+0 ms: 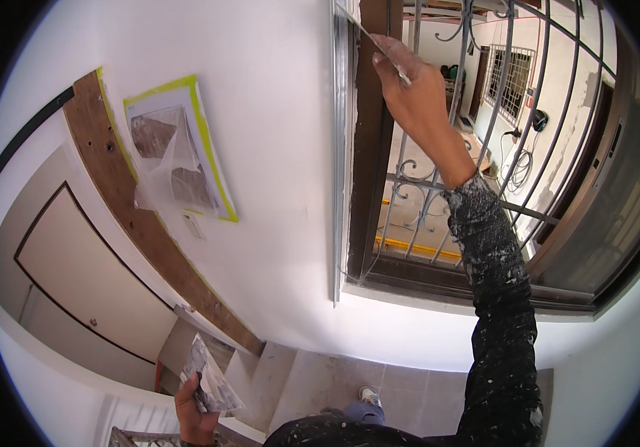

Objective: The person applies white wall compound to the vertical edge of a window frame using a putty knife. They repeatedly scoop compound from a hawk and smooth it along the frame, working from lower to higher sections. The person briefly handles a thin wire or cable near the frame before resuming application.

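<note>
My right hand, its fingers closed on a thin metal putty knife, is raised at the upper left of the window. The blade reaches up to a metal strip along the brown window frame. My sleeve is black with pale splatters. Low at the left, my left hand grips a wide metal scraper with pale smears on its blade.
A barred window opens on a yard. The white wall carries a taped, plastic-covered panel and a wooden board. A door stands lower left; steps and tiled floor lie below, with my shoe.
</note>
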A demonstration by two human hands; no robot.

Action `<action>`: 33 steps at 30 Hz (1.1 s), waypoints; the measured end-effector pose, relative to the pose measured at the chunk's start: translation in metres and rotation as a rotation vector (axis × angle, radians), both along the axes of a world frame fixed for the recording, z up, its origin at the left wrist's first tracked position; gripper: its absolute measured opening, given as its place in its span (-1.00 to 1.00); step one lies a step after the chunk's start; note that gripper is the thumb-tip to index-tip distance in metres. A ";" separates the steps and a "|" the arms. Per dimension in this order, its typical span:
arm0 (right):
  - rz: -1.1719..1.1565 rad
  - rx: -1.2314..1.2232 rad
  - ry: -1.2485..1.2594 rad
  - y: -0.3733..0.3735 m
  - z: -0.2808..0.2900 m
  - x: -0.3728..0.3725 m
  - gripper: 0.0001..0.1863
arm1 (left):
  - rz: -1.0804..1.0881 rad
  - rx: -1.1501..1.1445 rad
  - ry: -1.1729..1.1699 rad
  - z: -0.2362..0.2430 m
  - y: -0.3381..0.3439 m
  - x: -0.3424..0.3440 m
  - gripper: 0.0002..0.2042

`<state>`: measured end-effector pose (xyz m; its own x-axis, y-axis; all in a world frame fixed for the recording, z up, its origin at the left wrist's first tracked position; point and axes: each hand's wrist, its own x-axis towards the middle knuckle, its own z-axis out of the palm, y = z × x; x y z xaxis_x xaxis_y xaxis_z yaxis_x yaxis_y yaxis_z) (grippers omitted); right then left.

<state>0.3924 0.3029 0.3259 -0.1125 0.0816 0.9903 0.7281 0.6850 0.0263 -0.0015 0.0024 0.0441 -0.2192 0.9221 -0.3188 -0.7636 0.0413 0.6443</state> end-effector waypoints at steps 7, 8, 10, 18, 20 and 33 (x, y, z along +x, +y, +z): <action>-0.045 -0.010 -0.094 -0.009 -0.069 0.001 -0.44 | -0.016 0.033 -0.008 -0.016 -0.006 -0.015 -0.57; -0.054 -0.022 -0.099 -0.010 -0.080 0.001 -0.43 | -0.029 0.027 -0.019 -0.017 -0.007 -0.017 -0.57; -0.050 -0.028 -0.113 -0.012 -0.097 0.001 -0.36 | -0.039 0.025 -0.019 -0.017 -0.008 -0.020 -0.57; -0.083 -0.185 -0.162 -0.025 -0.172 0.003 -0.25 | 0.014 0.001 0.066 -0.011 -0.011 -0.014 -0.69; -0.085 -0.198 -0.171 -0.028 -0.191 0.003 -0.24 | 0.020 -0.029 0.077 -0.011 -0.011 -0.013 -0.69; -0.134 -0.409 -0.199 -0.046 -0.321 0.006 -0.19 | 0.008 -0.045 0.041 -0.019 -0.014 -0.012 -0.68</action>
